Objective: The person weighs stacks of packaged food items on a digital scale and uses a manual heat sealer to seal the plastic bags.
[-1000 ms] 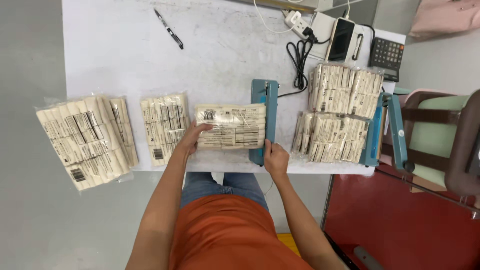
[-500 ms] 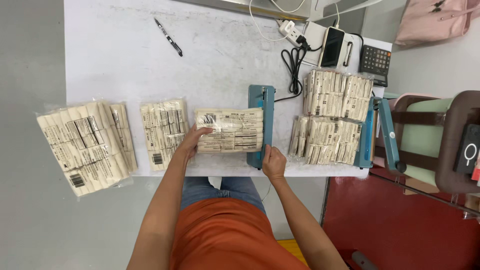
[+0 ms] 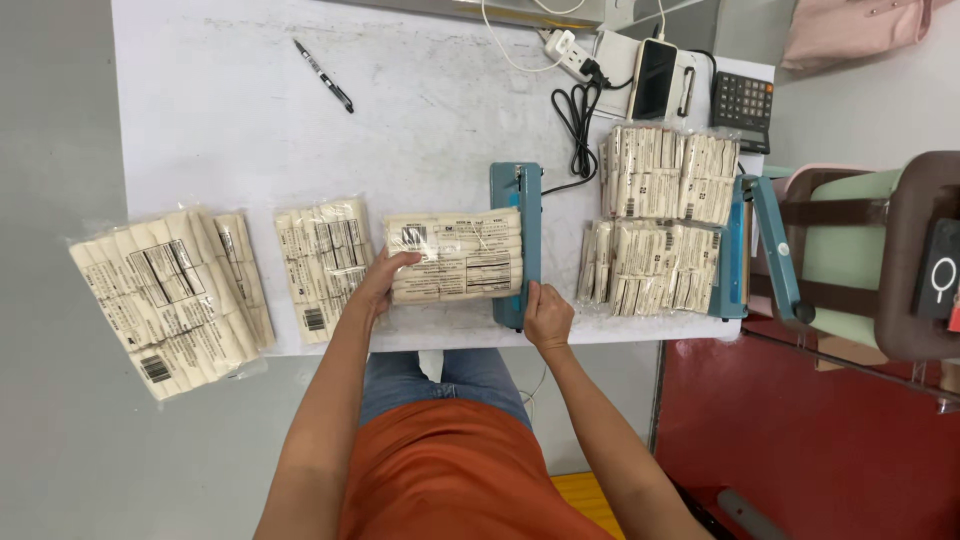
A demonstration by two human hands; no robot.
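Note:
A clear plastic pack of cream-coloured sticks (image 3: pixel 455 255) lies on the white table (image 3: pixel 220 130), its right edge under the arm of a blue heat sealer (image 3: pixel 518 230). My left hand (image 3: pixel 380 285) rests on the pack's left end and holds it in place. My right hand (image 3: pixel 547 315) presses down on the near end of the sealer's arm, fingers closed over it.
Two more packs (image 3: pixel 325 255) (image 3: pixel 170 295) lie at the left, the far one overhanging the table edge. Stacked packs (image 3: pixel 660 225) sit right of the sealer beside a second blue sealer (image 3: pixel 742 250). A pen (image 3: pixel 322 75), power strip (image 3: pixel 565 50), phone (image 3: pixel 655 65) and calculator (image 3: pixel 742 100) lie at the back. A chair (image 3: pixel 870 260) stands at the right.
Only the camera has shifted a little; both hands stay on the pack and the sealer arm.

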